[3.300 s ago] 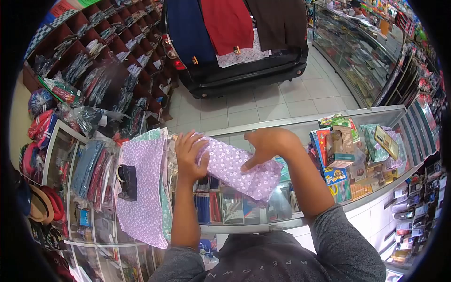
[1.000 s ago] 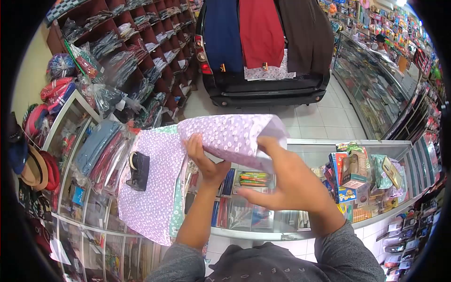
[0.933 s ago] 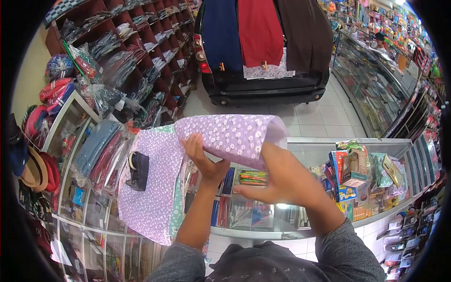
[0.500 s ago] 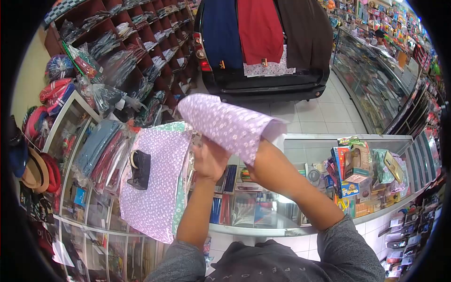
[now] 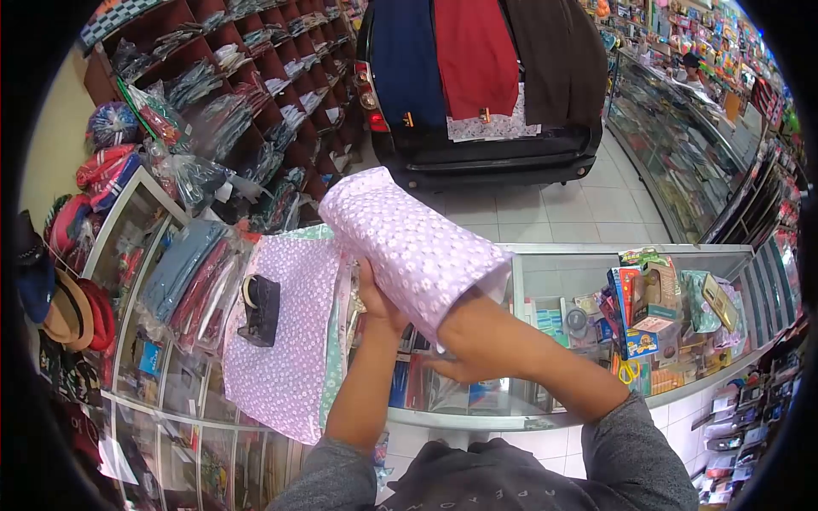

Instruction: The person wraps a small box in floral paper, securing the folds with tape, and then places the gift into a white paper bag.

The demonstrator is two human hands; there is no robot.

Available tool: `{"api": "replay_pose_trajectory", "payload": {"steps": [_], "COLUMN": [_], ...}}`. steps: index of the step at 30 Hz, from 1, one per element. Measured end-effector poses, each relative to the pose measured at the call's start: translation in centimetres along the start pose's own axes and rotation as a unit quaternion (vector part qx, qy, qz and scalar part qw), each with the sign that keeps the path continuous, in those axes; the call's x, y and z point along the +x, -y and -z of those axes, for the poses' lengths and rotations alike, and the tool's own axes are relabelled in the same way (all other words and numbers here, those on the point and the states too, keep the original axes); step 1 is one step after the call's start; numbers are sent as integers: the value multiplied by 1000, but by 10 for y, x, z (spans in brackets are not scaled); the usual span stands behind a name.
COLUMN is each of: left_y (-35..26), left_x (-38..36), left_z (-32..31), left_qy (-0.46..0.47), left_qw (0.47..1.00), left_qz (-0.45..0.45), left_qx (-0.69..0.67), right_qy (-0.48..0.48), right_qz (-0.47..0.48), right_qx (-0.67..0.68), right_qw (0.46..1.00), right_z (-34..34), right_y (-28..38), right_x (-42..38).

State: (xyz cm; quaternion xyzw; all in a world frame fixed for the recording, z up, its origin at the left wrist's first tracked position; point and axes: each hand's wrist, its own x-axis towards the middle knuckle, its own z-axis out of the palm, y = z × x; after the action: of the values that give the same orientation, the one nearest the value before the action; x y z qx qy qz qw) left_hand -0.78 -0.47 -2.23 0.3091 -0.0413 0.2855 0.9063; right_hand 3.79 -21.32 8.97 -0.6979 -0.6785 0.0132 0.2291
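A lilac sheet of floral wrapping paper [image 5: 409, 238], rolled into a wide tube, is held up over the glass counter, slanting down to the right. My left hand [image 5: 380, 298] supports it from below on the left side, its fingers partly hidden behind the paper. At the tube's open right end, my right hand [image 5: 479, 336] grips the lower edge, with its fingers partly inside and out of sight. To the left lies a stack of floral paper sheets [image 5: 285, 366], lilac on top with green beneath. A black tape dispenser [image 5: 259, 313] rests on that stack.
Small boxes [image 5: 643, 307] and a phone [image 5: 718, 302] lie on the glass counter [image 5: 494, 420] at right. Plastic-wrapped folded clothes [image 5: 192, 281] sit left of the sheets. Beyond the counter stands a car rear [image 5: 494, 162] draped with trousers [image 5: 477, 60]; shelves [image 5: 217, 38] hold packaged garments.
The rolled paper has turned so more of its outer face shows, and its tube looks rounder. My right hand has moved slightly down, and my left hand sits further under the paper.
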Motion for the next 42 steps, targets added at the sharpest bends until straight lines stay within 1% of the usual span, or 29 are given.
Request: {"api": "replay_pose_trajectory", "payload": {"steps": [2, 4, 6, 7, 8, 9, 10, 11, 12, 16, 17, 18, 19, 20, 21, 22, 23, 25, 26, 28, 32, 34, 35, 36, 38, 39, 40, 41, 42], "left_y": [1, 0, 6, 15, 20, 6, 3, 2, 1, 9, 14, 16, 18, 20, 16, 10, 7, 11, 13, 11, 8, 6, 5, 2, -4, -6, -8, -12, -18], "left_x": [0, -3, -3, 7, 13, -1, -4, -7, -9, -8, -4, -3, -5, -7, -9, -13, -14, -14, -15, -16, -11, -10, -8, -4, 4, 5, 8, 9, 11], "left_z": [9, 13, 41, 79, 98, 55, 43, 35, 33, 65, 70, 76, 82, 88, 78, 58, 47, 51, 53, 55, 50, 45, 56, 62, 64, 59, 48, 33, 20], "left_qy": [3, 21, 41, 82, 122, 108, 111, 56, 0, -68, 129, 130, 56, -22, -23, 5, 34, 54, 74, 70, 97, 112, 134, 142, 115, 81, 89, 88, 84], "left_qw": [1000, 1000, 999, 996, 989, 993, 993, 998, 999, 996, 981, 981, 988, 907, 907, 969, 997, 996, 994, 995, 994, 993, 990, 989, 993, 995, 994, 985, 959], "left_qz": [10, 1, -10, -16, -21, -30, -31, -15, 1, 29, 23, 23, -7, -38, -38, -8, 23, 9, -5, 3, 29, 23, 32, 36, -16, -50, -52, -119, -187], "left_qx": [2, -13, 0, -37, -75, 27, 28, 37, 46, 49, -145, -145, 143, 419, 419, 248, 69, 75, 81, 69, 42, 24, -20, -20, 5, -21, -19, 90, 197], "right_qy": [35, 5, 70, 229, 228, 234, 238, 231, 230, 299, 316, 332, 329, 330, 323, 316, 316, 159, 160, 253, 186, 282, 220, 212, 220, 213, 259, 303, 297], "right_qz": [39, 54, 61, -15, -15, -32, -49, -51, -50, -128, -163, -197, -210, -210, -188, -166, -166, -45, -45, -93, -38, -125, -113, -117, -55, -58, -126, -191, -188], "right_qx": [-26, -29, 42, 84, 84, 124, 163, 160, 160, 263, 311, 358, 372, 372, 337, 302, 301, 191, 190, 235, 191, 215, 195, 193, -30, -36, -10, 18, 13], "right_qw": [998, 998, 995, 970, 970, 964, 956, 958, 959, 908, 881, 850, 842, 842, 864, 884, 884, 968, 968, 934, 963, 926, 949, 951, 974, 975, 958, 934, 936], "right_z": [-7, -8, 4, 20, 17, 11, 6, 4, 4, 7, 8, 9, 7, 4, 1, -2, -4, -8, -9, -11, -22, -22, -22, -14, 15, 34, 59, 77, 88], "right_y": [-2, -4, 0, 7, 8, 8, 9, 9, 10, 16, 17, 17, 18, 17, 15, 13, 10, 6, 4, -3, -12, -14, -14, -13, 0, 8, 17, 24, 28], "right_x": [-5, -5, -7, -1, -3, -7, -10, -10, -9, -5, -4, -4, -3, -3, -1, 0, -1, -3, -2, 2, 3, 4, -5, -14, -34, -41, -46, -50, -56]}}
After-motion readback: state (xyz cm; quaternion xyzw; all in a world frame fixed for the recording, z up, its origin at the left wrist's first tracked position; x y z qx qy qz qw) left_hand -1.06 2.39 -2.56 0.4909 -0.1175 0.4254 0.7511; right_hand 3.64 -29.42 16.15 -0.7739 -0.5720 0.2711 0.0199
